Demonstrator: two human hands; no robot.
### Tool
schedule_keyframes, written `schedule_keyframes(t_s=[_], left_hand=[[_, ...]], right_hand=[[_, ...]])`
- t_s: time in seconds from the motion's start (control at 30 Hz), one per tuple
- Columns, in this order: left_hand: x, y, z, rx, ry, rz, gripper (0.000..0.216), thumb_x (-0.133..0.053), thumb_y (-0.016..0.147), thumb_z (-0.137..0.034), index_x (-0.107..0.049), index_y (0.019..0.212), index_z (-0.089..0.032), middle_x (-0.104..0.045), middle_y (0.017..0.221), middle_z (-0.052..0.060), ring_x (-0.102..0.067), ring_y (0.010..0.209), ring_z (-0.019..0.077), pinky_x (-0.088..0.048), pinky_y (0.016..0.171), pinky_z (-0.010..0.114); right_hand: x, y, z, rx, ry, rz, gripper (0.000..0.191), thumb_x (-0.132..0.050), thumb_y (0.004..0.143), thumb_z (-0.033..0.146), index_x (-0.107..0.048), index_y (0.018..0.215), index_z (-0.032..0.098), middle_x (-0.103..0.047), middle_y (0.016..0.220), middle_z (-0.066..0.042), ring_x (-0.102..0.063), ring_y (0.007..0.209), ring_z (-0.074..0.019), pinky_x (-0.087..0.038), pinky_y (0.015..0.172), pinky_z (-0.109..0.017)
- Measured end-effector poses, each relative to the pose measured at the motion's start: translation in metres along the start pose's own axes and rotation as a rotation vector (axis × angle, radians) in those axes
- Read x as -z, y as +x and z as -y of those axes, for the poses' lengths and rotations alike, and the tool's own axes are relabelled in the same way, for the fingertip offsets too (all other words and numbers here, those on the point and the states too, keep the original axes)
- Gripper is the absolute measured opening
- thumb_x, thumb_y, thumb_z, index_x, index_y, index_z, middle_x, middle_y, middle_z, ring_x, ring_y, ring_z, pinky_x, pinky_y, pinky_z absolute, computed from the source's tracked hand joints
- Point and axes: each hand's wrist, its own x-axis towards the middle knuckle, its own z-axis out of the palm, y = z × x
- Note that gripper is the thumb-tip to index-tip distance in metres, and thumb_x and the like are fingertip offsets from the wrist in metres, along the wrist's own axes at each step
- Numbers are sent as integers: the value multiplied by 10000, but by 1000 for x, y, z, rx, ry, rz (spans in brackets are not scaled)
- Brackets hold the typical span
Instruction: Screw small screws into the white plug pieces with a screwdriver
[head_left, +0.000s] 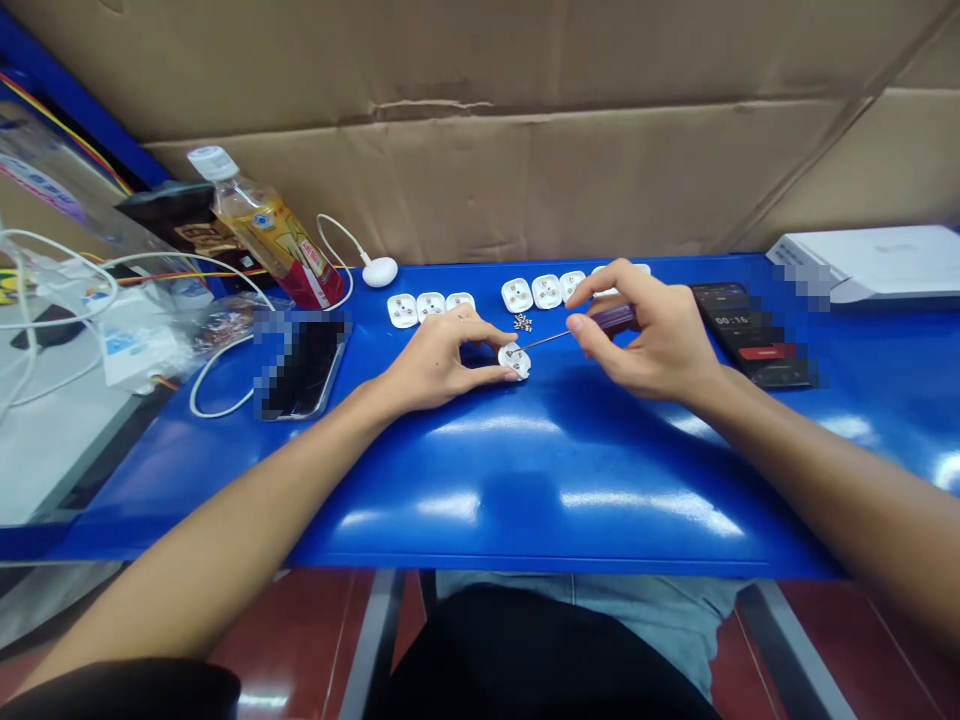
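Note:
Between the thumb and fingers of my left hand (446, 360) is a small white plastic piece (516, 362) with metal parts set in its face. My right hand (645, 330) is closed round the dark purple handle of a screwdriver (551, 340). Its thin shaft slants down to the left, and the tip meets the face of the white piece. Just behind lies a little pile of small brass-coloured parts (523, 323). Similar white pieces stand in two rows at the back, one row (430, 308) behind my left hand and another (547, 291) partly hidden by my right.
On the left are a phone (304, 368), a tilted drink bottle (277, 235), white cables and a round white device (379, 271). A second phone (754, 335) showing a timer lies right of my right hand. A white box (870, 262) stands at the back right, before a cardboard wall (480, 190).

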Motion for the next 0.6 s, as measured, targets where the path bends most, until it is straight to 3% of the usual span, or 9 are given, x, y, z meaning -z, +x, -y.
schedule_keyframes(t_s=[0.1,0.23,0.37,0.5,0.6], left_hand=[[0,0,0,15,1,4,378,-860,879,-451,-825,1158,-199,-812,988,68,-691,913,230,-516,823,354],[0,0,-1,5,-3,1,391,-866,874,-450,-822,1168,-196,-810,979,73,-688,914,231,-523,821,357],[-1,0,-1,-8,-7,-8,377,-868,871,-453,-828,1146,-199,-808,979,70,-695,929,231,-526,830,355],[-1,-1,1,0,-13,-8,396,-862,870,-479,-826,1161,-213,-822,1011,73,-708,919,234,-532,823,367],[-1,0,1,-12,-27,-10,405,-863,870,-484,-828,1159,-201,-830,1044,84,-717,933,242,-532,835,375]], right_hand=[[0,1,2,-35,2,19,94,-695,948,333,-638,961,259,-683,637,47,-637,481,-162,-496,519,-309],[0,1,2,2,27,5,136,-715,914,302,-631,1012,259,-770,812,-5,-743,669,-207,-564,613,-334],[1,0,1,-29,-34,25,69,-680,944,328,-639,956,274,-670,611,49,-633,489,-171,-506,533,-319],[2,0,1,-17,46,51,145,-686,901,271,-621,1031,278,-766,823,10,-742,662,-201,-571,629,-338],[2,0,1,-37,-27,17,87,-690,926,307,-629,981,276,-738,747,25,-708,593,-189,-542,595,-329]])
